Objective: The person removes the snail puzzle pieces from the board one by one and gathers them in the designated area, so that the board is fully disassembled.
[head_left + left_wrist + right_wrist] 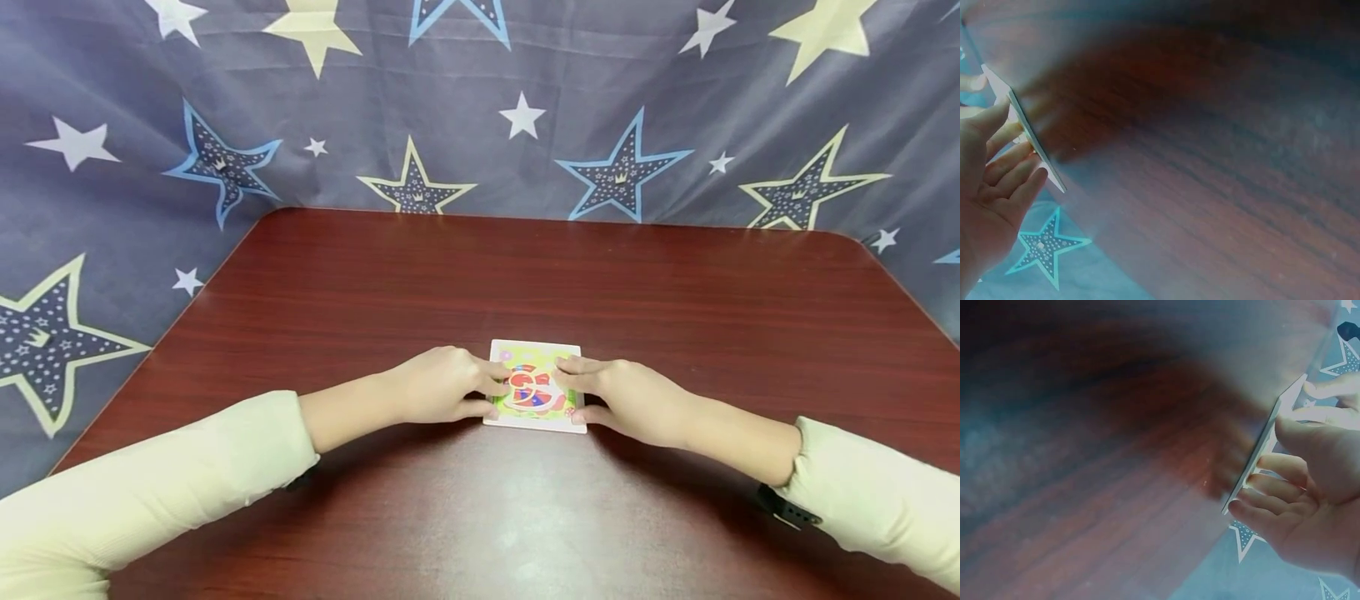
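A small square picture puzzle (536,422) with a white border and a bright red, yellow-green and blue picture lies flat on the table. My left hand (442,385) reaches its left side, with fingertips on the picture and the thumb by the near left corner. From the other side, my right hand (637,398) rests its fingertips on the picture, its thumb at the near right border. In the left wrist view the puzzle's thin board (1035,137) shows edge-on beside the fingers. The right wrist view likewise shows the board edge (1260,444). Fingers cover parts of the picture.
The puzzle lies on a dark red-brown wooden table (525,275) with a bright reflection near the front. A grey-blue curtain (465,100) printed with stars hangs behind the table and along its sides. A dark band (787,508) shows below the right sleeve.
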The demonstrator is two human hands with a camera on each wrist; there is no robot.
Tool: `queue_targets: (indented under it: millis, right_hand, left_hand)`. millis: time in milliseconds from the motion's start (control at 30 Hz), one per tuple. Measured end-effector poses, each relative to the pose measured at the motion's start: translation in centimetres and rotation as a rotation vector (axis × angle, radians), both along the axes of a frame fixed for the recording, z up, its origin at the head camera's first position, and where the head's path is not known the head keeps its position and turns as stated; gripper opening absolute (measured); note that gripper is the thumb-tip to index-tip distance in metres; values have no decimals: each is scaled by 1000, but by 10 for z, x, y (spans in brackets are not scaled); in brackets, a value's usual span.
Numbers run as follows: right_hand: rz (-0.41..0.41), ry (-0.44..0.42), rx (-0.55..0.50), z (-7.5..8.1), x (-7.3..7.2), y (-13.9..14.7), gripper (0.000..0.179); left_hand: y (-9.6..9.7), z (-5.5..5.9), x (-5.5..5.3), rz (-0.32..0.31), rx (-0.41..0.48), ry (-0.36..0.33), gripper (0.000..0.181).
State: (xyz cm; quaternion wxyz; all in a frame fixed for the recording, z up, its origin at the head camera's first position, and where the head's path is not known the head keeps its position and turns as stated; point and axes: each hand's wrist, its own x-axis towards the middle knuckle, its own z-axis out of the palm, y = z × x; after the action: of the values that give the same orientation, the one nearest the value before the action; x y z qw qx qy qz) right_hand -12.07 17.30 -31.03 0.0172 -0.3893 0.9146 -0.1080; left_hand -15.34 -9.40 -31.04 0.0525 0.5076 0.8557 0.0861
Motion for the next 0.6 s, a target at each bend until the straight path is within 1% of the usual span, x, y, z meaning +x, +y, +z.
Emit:
queue_targets:
  millis: [133, 267, 400, 500, 600]
  right_hand:
    - [8, -5, -8, 0, -1, 2, 52]
    - [24, -12, -33, -1, -6, 4, 53]
    - [29, -18, -50, -2, -10, 6, 53]
    - [32, -21, -52, -2, -11, 8, 53]
    - [35, -22, -46, -2, -12, 6, 53]
  left_hand:
    - [1, 1, 1, 21, 18, -5, 28]
    - [2, 2, -1, 30, 24, 6, 25]
    - [2, 0, -4, 31, 33, 19, 25]
    - [3, -1, -7, 30, 42, 18, 25]
    - [2, -2, -7, 45, 47, 10, 25]
